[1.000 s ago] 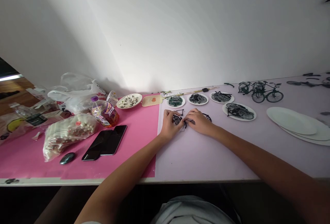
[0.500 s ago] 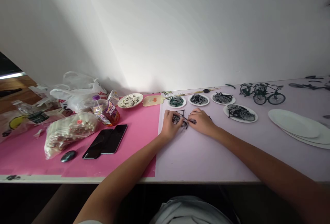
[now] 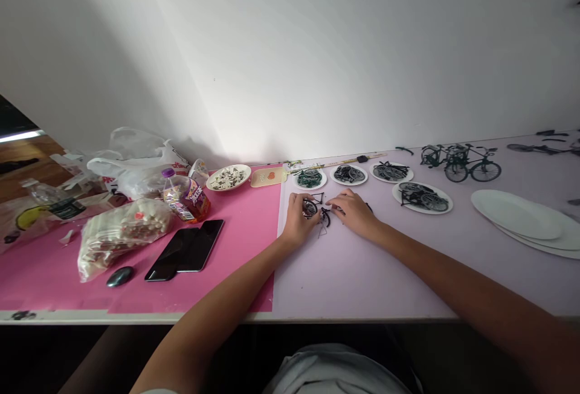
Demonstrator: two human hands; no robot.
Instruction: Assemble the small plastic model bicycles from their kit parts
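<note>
Bench (image 3: 326,288): pink to the left, pale lilac to the right.
Near the front edge, left part: one dark mouse (image 3: 120,276); beyond it, two phones (image 3: 200,248), overlapping.
Mid-bench, lilac part, close to the pink border: one small bicycle (image 3: 325,217), dark, seemingly incomplete, lying between the two hands.
Left hand (image 3: 299,219): fingers pinched on the bicycle's spoked wheel (image 3: 310,208); the nearer hand, in contact. The other pieces lie to the right of these fingers, some towards the back edge, some towards the front.
Right hand (image 3: 353,209): fingers bent, tips drawn together, just right of the bicycle, pointing left at it; whether they grip anything, cannot tell. Bicycle's long axis: partly covered, cannot tell.
Towards the right edge: white plates (image 3: 514,214), stacked.
Further back: four small plates (image 3: 444,208) of dark parts (image 3: 423,196).
Close to the back edge, right of these: assembled bicycles (image 3: 471,165), upright.
</note>
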